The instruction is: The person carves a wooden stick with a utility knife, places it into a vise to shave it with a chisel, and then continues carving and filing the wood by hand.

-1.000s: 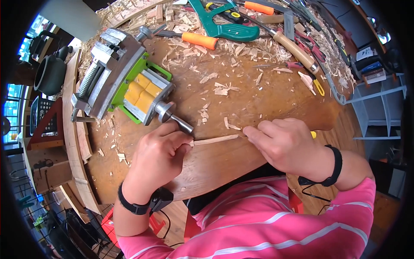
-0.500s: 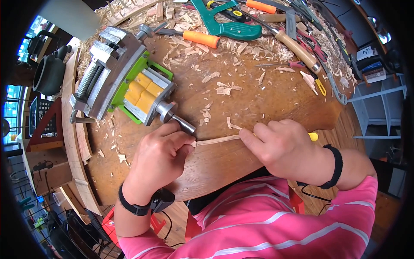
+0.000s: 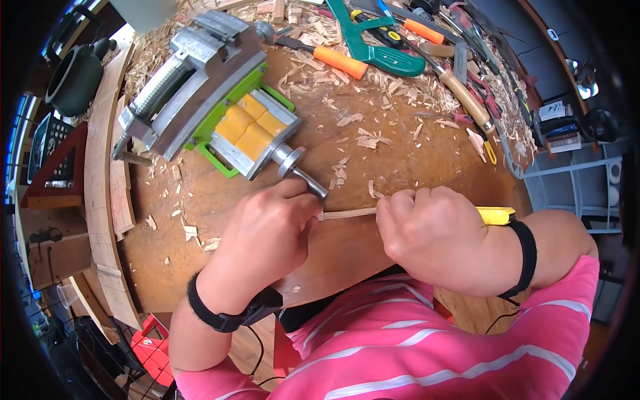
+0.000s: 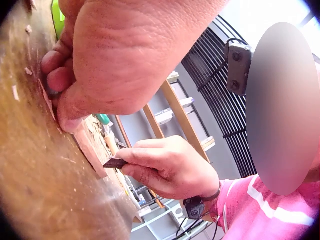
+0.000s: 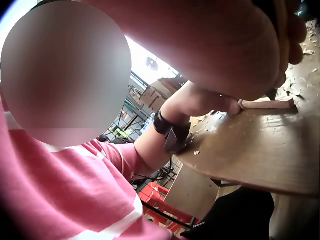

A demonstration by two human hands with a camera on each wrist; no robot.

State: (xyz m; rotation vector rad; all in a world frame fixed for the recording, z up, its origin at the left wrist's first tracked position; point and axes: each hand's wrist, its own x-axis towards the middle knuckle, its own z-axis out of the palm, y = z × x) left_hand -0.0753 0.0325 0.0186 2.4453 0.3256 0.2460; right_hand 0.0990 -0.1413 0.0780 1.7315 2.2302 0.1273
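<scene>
Near the table's front edge, my left hand (image 3: 267, 230) pinches one end of a thin wooden strip (image 3: 352, 213), just below the vise's metal rod (image 3: 308, 181). My right hand (image 3: 440, 237) is curled round a knife whose yellow handle (image 3: 497, 215) shows behind the fist. In the left wrist view, a dark blade (image 4: 114, 163) sticks out from the right hand (image 4: 167, 167) beside the strip (image 4: 90, 150); whether they touch is unclear. The right wrist view shows the strip (image 5: 267, 104) low over the table, with the left hand's fingertips (image 5: 234, 105) at its end.
A vise (image 3: 250, 127) with yellow pads stands left of centre. Along the back lie an orange-handled chisel (image 3: 340, 62), a green-handled tool (image 3: 393, 61) and a wooden-handled tool (image 3: 465, 100). Shavings (image 3: 373, 139) are scattered around. Long boards (image 3: 100, 173) line the left edge.
The head view has shifted, so the vise and tools appear further right. My right fist has turned, and more of the yellow handle shows. My left hand still pinches the strip.
</scene>
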